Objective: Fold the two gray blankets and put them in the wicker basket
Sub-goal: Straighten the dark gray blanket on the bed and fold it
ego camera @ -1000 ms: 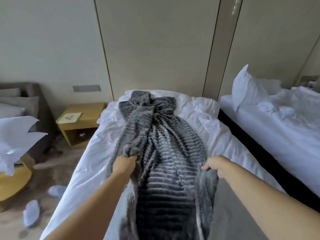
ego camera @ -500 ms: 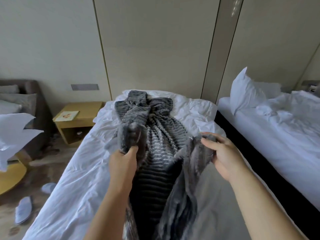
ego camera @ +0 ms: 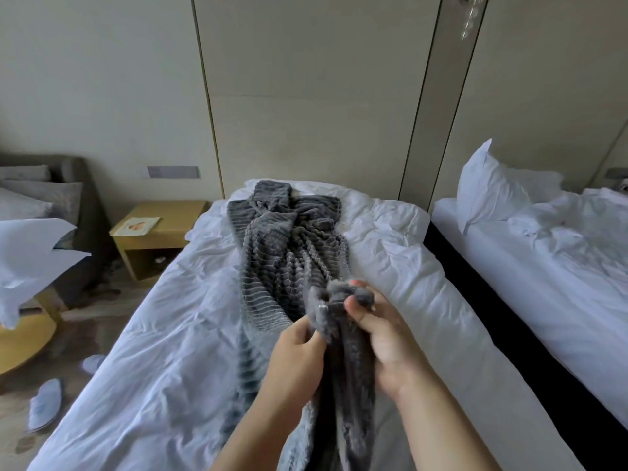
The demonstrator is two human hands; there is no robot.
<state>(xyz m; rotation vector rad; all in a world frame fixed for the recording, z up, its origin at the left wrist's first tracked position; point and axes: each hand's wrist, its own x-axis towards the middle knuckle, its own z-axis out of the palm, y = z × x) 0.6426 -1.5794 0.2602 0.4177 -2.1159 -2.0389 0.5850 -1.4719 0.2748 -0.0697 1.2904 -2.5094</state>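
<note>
A gray ribbed blanket (ego camera: 289, 253) lies bunched lengthwise down the middle of the white bed (ego camera: 163, 351), running from the headboard wall toward me. Its near end is lifted off the bed. My left hand (ego camera: 299, 351) and my right hand (ego camera: 380, 334) are side by side and both grip the near corners of the gray blanket, pressed together into one bunch at about chest height. The blanket hangs down between my forearms. I see no second blanket apart from this one and no wicker basket.
A second white bed (ego camera: 543, 266) with a pillow (ego camera: 486, 188) stands at the right across a dark gap. Left of the bed are a wooden nightstand (ego camera: 159, 232), a gray armchair (ego camera: 71, 198), white pillows (ego camera: 30, 253) and slippers (ego camera: 44, 402) on the floor.
My hands, spread apart on the blanket's two near corners a second ago, have lifted and come together in the middle, joining the corners into one bunch.
</note>
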